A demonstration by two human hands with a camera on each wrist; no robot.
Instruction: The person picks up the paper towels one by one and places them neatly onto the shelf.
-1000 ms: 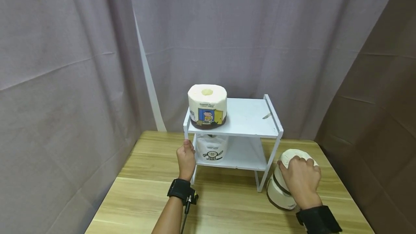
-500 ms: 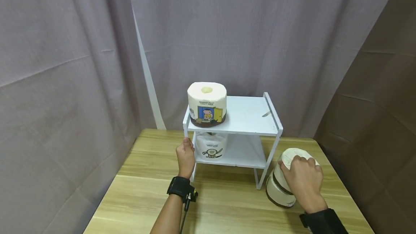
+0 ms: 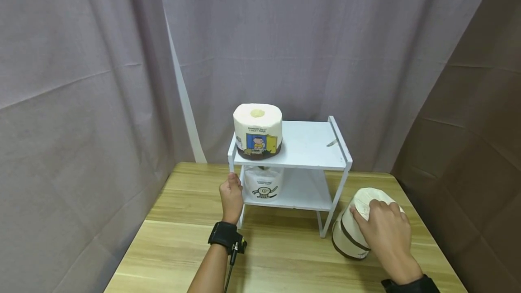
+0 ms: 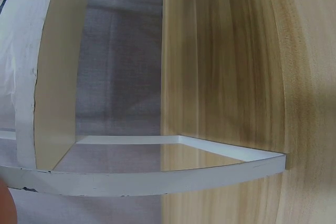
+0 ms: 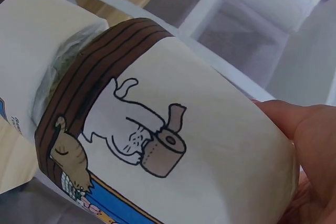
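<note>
My left hand (image 3: 231,200) grips the front left leg of a white two-tier rack (image 3: 311,148); in the left wrist view only a bit of a finger (image 4: 6,207) shows beside the leg (image 4: 131,183). To the right of the rack, two toilet rolls stand stacked on the table. My right hand (image 3: 390,236) holds the upper roll (image 3: 353,225) by its top end. Cartoon cats are printed on this upper roll (image 5: 220,119) in the right wrist view. Beneath it is the lower roll (image 3: 346,242), slightly out of line with it.
One toilet roll (image 3: 257,123) stands at the left of the rack's upper shelf. Another white-wrapped roll (image 3: 263,186) sits below it on the lower shelf. Grey curtains (image 3: 309,49) surround the wooden table (image 3: 195,243) at the back and sides.
My right hand has shifted slightly to the right and towards me, and the upper roll has moved a little with it. My left hand keeps its grip on the rack leg.
</note>
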